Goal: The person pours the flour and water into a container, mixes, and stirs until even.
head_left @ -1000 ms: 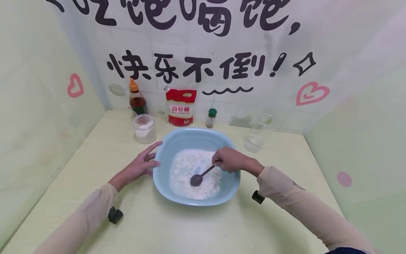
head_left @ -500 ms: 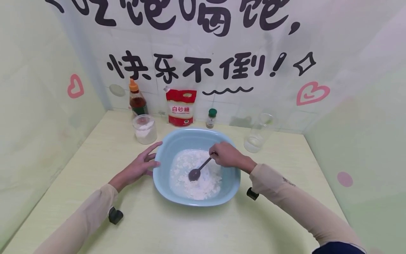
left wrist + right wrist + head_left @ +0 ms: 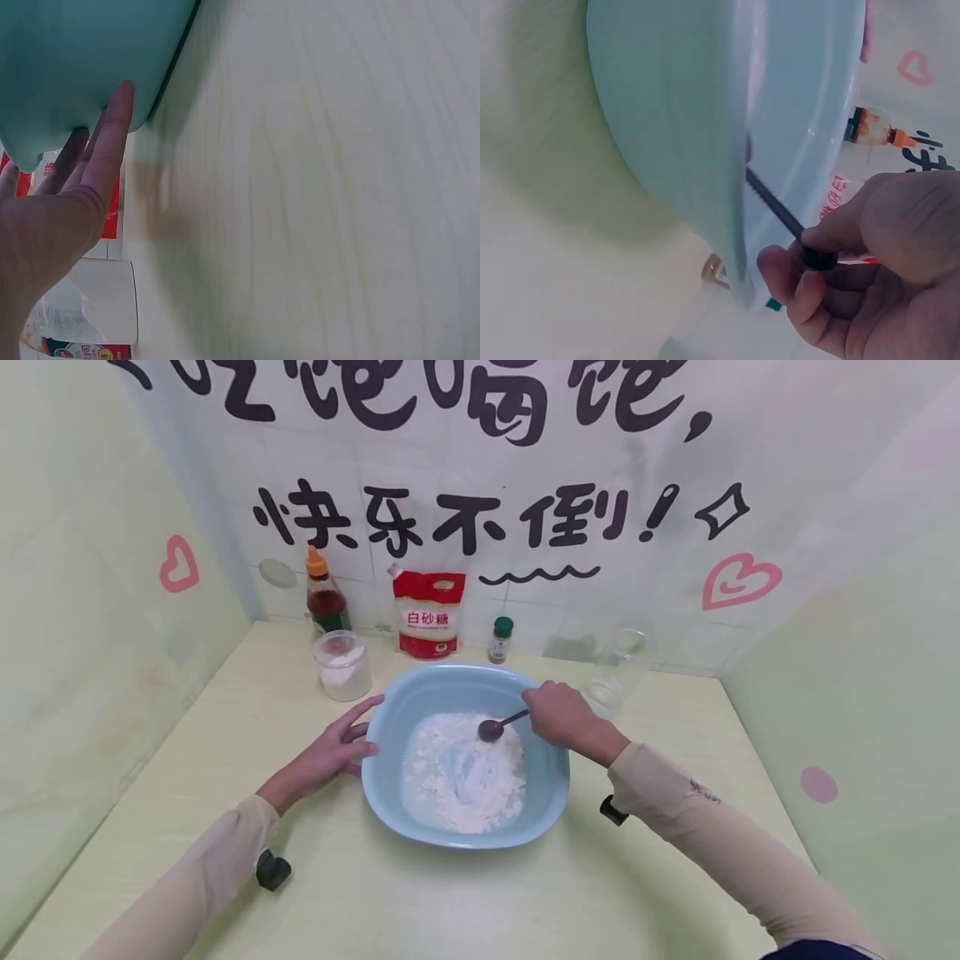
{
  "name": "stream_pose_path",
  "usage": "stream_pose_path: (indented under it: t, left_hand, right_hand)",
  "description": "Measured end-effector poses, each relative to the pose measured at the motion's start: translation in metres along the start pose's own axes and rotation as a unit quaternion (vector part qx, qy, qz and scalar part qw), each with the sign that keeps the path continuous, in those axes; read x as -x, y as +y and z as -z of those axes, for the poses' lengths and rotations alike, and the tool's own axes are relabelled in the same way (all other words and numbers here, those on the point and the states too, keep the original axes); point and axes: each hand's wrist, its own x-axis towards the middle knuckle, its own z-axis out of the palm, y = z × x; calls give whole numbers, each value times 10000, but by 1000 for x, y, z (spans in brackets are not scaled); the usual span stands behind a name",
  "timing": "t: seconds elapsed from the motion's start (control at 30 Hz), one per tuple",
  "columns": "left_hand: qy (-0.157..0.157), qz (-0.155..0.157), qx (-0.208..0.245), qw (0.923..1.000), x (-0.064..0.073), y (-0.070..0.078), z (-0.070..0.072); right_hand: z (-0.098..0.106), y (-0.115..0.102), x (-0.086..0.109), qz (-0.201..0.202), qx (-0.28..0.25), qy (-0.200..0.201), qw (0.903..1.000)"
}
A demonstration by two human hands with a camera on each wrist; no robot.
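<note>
A light blue basin [image 3: 459, 687] stands on the table, holding white powder [image 3: 480, 802] that looks partly wet and clumped, like flour. Against the basin's left side rests my left hand [image 3: 322, 758], its fingers spread; the left wrist view shows these fingers [image 3: 112, 142] straight along the outer wall. My right hand [image 3: 566, 718] reaches over the right rim and grips the handle of a dark spoon [image 3: 491, 730]. The spoon's round bowl lies at the far right part of the powder. In the right wrist view thumb and fingers pinch the handle end [image 3: 817, 256], while the basin wall hides the bowl.
Behind the basin stand an orange-capped sauce bottle [image 3: 327, 602], a clear jar of white grains [image 3: 343, 672], a red sugar bag [image 3: 427, 618] and a green-capped shaker [image 3: 500, 640]. A clear pitcher [image 3: 618, 664] stands behind the right hand. Walls enclose the table [image 3: 480, 906] on three sides.
The right hand first shifted slightly left, then moved right and away with the spoon, whose bowl left the powder's middle. A swirled track shows in the powder. The left hand stays put.
</note>
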Motion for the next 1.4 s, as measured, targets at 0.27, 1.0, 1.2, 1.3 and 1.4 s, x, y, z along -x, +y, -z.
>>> stream_pose_path:
  t: [0.27, 1.0, 1.2, 1.3, 1.4]
  left_hand:
    - [-13, 23, -14, 10000, 1, 2, 1]
    - [-65, -54, 142, 9999, -1, -1, 1]
    - [-59, -84, 164, 9998, -1, -1, -1]
    - [-44, -70, 163, 9998, -2, -1, -1]
    - [-42, -83, 145, 9999, -1, -1, 1]
  right_hand:
    - [20, 12, 16, 762, 228, -309, 9963]
    - [-12, -35, -14, 1736, -1608, -626, 9696]
    - [-12, -37, -24, 1179, -718, -19, 9904]
    - [-9, -28, -24, 892, -383, 156, 9952]
    - [-5, -16, -20, 661, -240, 176, 9974]
